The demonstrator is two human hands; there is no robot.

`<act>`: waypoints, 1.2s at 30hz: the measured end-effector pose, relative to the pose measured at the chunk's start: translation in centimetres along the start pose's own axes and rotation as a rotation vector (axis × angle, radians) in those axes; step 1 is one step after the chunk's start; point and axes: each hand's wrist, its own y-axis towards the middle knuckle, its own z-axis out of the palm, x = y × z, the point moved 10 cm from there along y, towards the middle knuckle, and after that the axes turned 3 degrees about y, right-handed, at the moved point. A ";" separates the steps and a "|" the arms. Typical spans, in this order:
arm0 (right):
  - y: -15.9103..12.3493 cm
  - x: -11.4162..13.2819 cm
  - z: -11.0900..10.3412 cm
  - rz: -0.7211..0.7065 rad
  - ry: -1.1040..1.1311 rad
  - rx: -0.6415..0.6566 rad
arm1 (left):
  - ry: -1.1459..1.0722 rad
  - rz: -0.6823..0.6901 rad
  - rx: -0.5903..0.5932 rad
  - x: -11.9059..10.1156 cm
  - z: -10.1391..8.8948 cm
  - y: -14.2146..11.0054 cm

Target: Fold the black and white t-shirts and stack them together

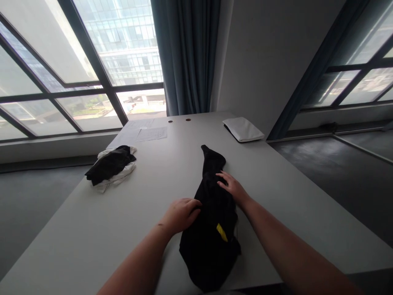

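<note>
A black garment [211,217] with a small yellow tag [222,232] lies lengthwise on the white table [285,192] in front of me. My left hand [181,214] rests on the garment's left edge, fingers curled and pinching the fabric. My right hand [231,186] lies flat on the cloth's upper part, fingers stretched out and holding nothing.
A heap of black and white clothes [112,167] sits at the table's left edge. Sheets of paper [147,132] lie at the far end, and a folded white cloth [243,129] at the far right. Large windows and a blue curtain [187,53] stand behind.
</note>
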 end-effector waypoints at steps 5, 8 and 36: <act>0.3 -0.1 2.0 -0.016 -0.071 0.128 | 0.071 0.013 -0.145 2.6 -0.4 0.8; 0.6 1.0 3.9 -0.053 -0.093 0.201 | 0.008 -0.107 -0.256 4.8 -0.8 1.2; -9.8 13.5 5.0 -0.290 0.220 0.603 | 0.339 -0.279 -0.126 9.8 -2.3 0.8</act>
